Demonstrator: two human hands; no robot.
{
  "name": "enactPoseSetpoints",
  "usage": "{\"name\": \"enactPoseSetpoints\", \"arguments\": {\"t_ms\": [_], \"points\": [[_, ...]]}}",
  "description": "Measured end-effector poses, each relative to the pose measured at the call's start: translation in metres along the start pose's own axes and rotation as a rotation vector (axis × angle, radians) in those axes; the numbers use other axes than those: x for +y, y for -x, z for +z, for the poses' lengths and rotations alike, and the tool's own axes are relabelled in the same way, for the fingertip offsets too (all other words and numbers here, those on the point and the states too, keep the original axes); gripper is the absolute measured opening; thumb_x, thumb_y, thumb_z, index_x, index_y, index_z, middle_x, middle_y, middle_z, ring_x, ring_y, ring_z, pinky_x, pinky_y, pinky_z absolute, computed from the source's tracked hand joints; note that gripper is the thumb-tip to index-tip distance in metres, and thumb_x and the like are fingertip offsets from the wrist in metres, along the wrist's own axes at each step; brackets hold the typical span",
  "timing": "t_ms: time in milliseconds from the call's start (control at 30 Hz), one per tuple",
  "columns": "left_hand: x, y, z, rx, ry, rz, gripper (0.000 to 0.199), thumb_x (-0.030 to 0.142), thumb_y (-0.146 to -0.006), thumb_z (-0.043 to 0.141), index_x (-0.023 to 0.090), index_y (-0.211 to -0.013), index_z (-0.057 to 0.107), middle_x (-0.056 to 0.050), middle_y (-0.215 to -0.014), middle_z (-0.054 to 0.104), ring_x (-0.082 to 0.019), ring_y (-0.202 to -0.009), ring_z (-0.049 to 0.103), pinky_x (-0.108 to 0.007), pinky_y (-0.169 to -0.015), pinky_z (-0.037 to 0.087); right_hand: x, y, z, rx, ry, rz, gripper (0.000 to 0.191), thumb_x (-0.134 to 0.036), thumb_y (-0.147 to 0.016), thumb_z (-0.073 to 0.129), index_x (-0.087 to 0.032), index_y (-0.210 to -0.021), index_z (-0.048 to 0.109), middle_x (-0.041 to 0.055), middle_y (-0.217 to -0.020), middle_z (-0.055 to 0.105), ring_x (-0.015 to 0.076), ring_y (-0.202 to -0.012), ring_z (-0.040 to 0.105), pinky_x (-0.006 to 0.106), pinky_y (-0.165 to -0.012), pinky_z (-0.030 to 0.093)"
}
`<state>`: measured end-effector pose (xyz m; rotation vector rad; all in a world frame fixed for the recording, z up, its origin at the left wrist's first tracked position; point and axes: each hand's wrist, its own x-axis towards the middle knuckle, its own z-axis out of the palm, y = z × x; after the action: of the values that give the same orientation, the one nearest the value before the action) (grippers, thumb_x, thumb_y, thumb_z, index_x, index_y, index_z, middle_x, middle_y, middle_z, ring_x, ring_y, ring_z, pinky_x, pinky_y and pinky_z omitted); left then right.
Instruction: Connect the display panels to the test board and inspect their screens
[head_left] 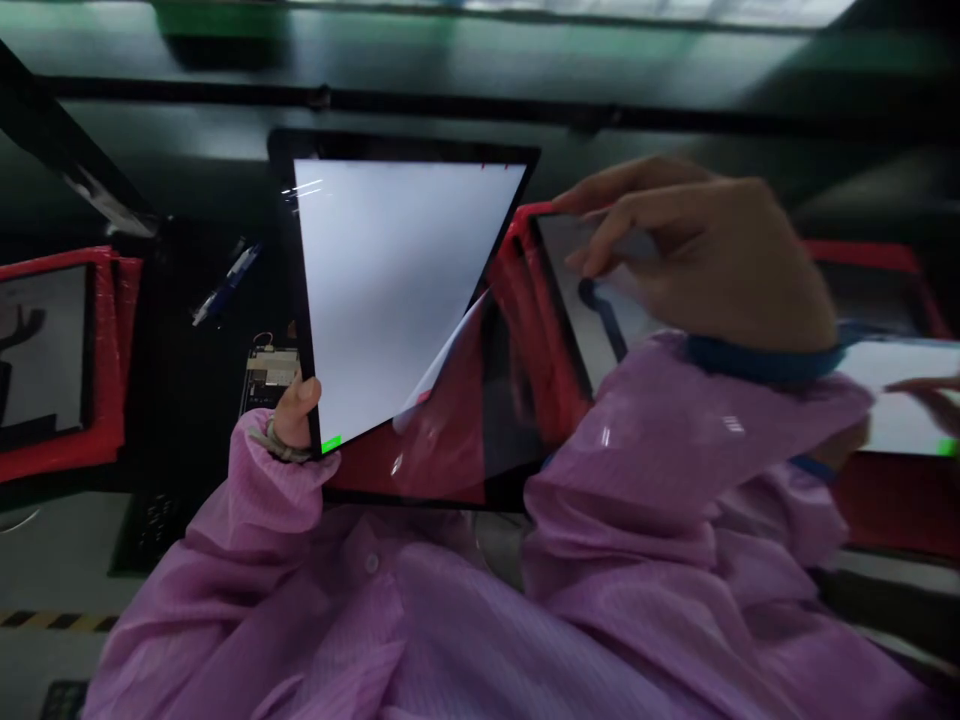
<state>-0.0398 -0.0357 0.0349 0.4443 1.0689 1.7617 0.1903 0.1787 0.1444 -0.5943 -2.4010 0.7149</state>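
Display panel (394, 300) between hands (296, 415) (697, 255) (left-held)

- A stack of red protective sleeves (112, 350) lies on the bench (176, 400) at 9 o'clock, with a display panel (45, 350) showing a dark mark on its pale face on top.
- A blue-and-white pen (227, 283) lies on the bench at 10 o'clock, just beside the stack's right side but not touching it.
- A small circuit board (268, 380) with a thin looped wire sits at 9 o'clock, partly hidden behind the raised panel.
- At 3 o'clock, a pale display panel (900, 395) with a green mark rests on a red tray (862, 258).
- A black rail (450, 105) runs across the bench at 12 o'clock.
- Yellow-and-black hazard tape (60, 620) crosses a grey floor at 8 o'clock.
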Motion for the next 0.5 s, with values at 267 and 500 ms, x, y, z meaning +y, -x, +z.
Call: {"name": "enactPoseSetpoints", "arguments": {"t_ms": [267,500], "points": [[0.011,0.01,0.011,-0.208,0.018,0.056,0.044,0.053,-0.07,0.081,0.04,-0.111,0.077,0.004,-0.119,0.075,-0.033,-0.144,0.046,-0.046,-0.123,0.039,0.005,0.003,0.003,-0.007,-0.006,-0.044,0.018,-0.02,-0.082,0.063,-0.024,-0.065,0.062,0.0055,-0.114,0.07,0.0197,-0.11,0.067,0.041,-0.099,0.051],[0.001,0.004,0.005,-0.241,0.1,0.079,0.052,0.047,-0.067,0.084,0.033,-0.116,0.076,0.001,-0.125,0.073,-0.032,-0.142,0.049,-0.045,-0.127,0.03,0.012,0.003,0.002,-0.044,-0.016,-0.056,0.016,-0.025,-0.079,0.064,-0.03,-0.064,0.063,0.006,-0.115,0.07,0.0228,-0.11,0.067,0.044,-0.093,0.054]]}}
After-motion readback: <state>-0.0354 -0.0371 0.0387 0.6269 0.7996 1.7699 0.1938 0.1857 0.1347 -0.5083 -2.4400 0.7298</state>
